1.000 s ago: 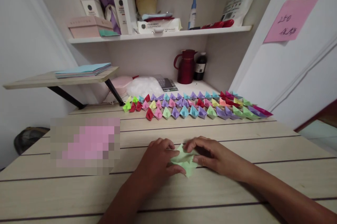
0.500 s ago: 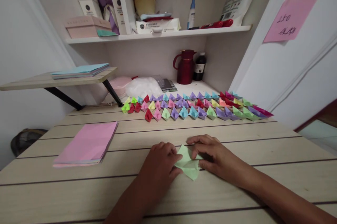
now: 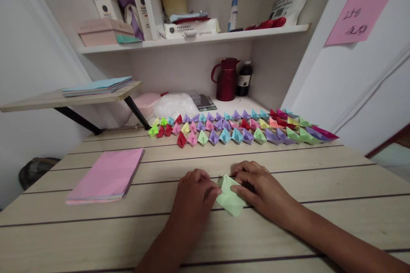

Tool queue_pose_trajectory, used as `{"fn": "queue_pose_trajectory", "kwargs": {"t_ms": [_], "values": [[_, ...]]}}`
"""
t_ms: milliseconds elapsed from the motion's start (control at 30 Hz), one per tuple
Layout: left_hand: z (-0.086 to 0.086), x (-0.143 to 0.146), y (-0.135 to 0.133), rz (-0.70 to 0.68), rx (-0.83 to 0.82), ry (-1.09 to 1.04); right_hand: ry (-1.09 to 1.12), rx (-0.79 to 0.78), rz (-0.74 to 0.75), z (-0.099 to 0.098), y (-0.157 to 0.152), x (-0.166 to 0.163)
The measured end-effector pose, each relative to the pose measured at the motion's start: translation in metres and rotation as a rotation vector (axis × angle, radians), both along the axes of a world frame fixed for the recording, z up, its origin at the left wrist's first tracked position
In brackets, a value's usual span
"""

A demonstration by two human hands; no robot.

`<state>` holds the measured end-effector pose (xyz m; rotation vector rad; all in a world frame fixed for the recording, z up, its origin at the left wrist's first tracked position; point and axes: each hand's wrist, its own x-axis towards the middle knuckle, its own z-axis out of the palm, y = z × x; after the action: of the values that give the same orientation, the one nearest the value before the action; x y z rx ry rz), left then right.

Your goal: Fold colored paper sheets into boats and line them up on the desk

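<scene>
A light green folded paper (image 3: 229, 198) lies on the wooden table (image 3: 288, 230) in front of me. My left hand (image 3: 195, 196) has its fingers curled and pinches the paper's left edge. My right hand (image 3: 258, 189) pinches the paper's right side, fingers bent and pressed on it. Part of the paper is hidden under both hands. Behind them, several small folded paper boats (image 3: 237, 130) in many colours stand in rows across the table.
A pink stack of paper (image 3: 107, 175) lies at the left. A red jug (image 3: 227, 78), a dark bottle (image 3: 244, 80) and a white bag (image 3: 174, 105) stand at the back. A side shelf (image 3: 64, 97) juts out at the left; a pink note (image 3: 360, 16) hangs on the door.
The green paper has gone from a spread, winged shape to a more compact folded one. Both hands have closed in on it. The view has shifted slightly.
</scene>
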<state>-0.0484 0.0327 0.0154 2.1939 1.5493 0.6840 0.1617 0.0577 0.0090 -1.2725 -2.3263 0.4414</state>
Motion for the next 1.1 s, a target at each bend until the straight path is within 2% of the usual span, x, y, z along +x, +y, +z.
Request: {"fn": "queue_pose_trajectory", "kwargs": {"t_ms": [233, 533, 600, 700, 833, 933, 1100], "values": [[-0.006, 0.009, 0.003, 0.117, 0.054, 0.010, -0.062, 0.051, -0.041, -0.005, 0.000, -0.003], [-0.011, 0.013, 0.006, 0.168, 0.062, 0.088, 0.034, 0.041, -0.010, -0.011, 0.004, 0.001], [-0.010, 0.012, 0.005, 0.140, 0.089, 0.058, -0.001, 0.049, 0.014, -0.010, 0.004, 0.001], [-0.008, 0.011, 0.002, 0.027, 0.210, 0.047, -0.032, 0.055, 0.010, -0.008, 0.003, 0.000], [-0.005, 0.011, 0.001, -0.153, 0.354, 0.184, -0.026, 0.067, 0.009, -0.008, 0.003, 0.001], [-0.005, 0.013, 0.000, -0.223, 0.299, 0.310, 0.022, 0.066, 0.004, -0.009, 0.004, 0.001], [-0.001, 0.012, -0.002, -0.236, 0.222, 0.387, 0.038, 0.050, -0.007, -0.006, 0.006, 0.001]]}}
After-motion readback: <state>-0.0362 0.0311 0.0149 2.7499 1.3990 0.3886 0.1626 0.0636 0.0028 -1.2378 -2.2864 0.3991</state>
